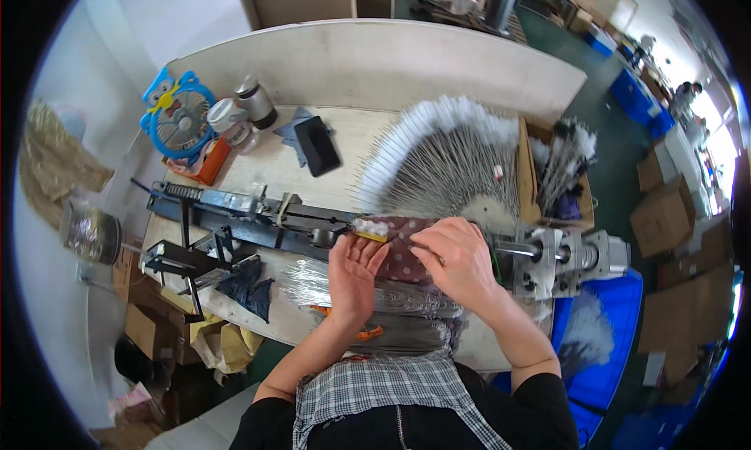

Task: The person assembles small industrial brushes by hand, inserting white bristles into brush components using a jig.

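Note:
My left hand (pixel 353 276) is palm up in front of the machine, its fingers stretched out and slightly cupped. Just beyond its fingertips is a small piece with white tufts and a yellow edge (pixel 372 230); whether the fingers touch it I cannot tell. To its right, my right hand (pixel 458 258) is closed in a pinch, thumb against fingers; what it holds is too small to make out. Beneath both hands lies a dark red dotted cloth (pixel 399 264). Bundles of thin metal wires (pixel 407 297) lie between my forearms, near my checked apron (pixel 375 387).
A long metal machine (pixel 242 215) runs across the bench, with a motorised end (pixel 571 254) at right. White-tipped wire brushes (pixel 446 153) fan out behind. A phone (pixel 318 147), blue fan (pixel 181 121), cardboard box (pixel 532 168) and blue bin (pixel 618 325) surround it.

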`<state>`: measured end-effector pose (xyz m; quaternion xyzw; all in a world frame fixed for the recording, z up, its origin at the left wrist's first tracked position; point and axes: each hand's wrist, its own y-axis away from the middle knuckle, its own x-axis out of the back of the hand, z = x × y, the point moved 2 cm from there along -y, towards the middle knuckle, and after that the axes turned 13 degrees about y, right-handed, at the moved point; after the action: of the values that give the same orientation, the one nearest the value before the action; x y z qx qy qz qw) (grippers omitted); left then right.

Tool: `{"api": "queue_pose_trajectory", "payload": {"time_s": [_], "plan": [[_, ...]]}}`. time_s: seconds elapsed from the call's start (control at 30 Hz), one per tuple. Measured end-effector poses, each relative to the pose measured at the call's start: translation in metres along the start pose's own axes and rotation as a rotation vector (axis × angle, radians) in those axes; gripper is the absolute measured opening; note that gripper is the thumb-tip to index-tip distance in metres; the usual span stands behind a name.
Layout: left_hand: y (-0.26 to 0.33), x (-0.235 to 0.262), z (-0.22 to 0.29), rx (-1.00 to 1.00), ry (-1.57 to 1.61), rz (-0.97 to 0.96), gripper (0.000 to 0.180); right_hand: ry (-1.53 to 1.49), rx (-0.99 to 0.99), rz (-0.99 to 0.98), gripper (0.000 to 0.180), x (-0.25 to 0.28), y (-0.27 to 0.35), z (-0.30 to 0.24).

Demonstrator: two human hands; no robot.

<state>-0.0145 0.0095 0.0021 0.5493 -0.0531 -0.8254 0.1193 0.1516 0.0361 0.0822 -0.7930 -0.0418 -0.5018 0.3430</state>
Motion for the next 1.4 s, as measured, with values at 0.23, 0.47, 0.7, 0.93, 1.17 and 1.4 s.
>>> {"api": "queue_pose_trajectory", "payload": {"time_s": [0.23, 0.47, 0.7, 0.93, 1.17, 1.4], "plan": [[0.02, 0.016, 0.007, 0.158, -0.314, 0.12, 0.054, -0.09, -0.136, -0.075, 0.01, 0.019, 0.057, 0.026], [0.04, 0.171, 0.154, -0.422, -0.119, 0.526, 0.037, -0.026, -0.325, -0.358, 0.014, -0.002, 0.099, 0.036], [0.088, 0.246, 0.31, -0.851, -0.289, 1.064, 0.042, 0.007, -0.271, -0.545, 0.015, -0.013, 0.095, 0.042], [0.064, 0.222, 0.183, -0.528, -0.032, 0.63, 0.026, 0.167, -0.189, -0.614, 0.013, 0.002, 0.097, 0.034], [0.015, 0.058, 0.019, 0.168, -0.408, 0.134, 0.038, 0.169, -0.19, -0.552, 0.017, -0.006, 0.097, 0.03], [0.028, -0.056, 0.063, 0.487, 0.411, 0.041, 0.041, 0.225, -0.21, -0.494, 0.019, 0.007, 0.081, 0.018]]}}
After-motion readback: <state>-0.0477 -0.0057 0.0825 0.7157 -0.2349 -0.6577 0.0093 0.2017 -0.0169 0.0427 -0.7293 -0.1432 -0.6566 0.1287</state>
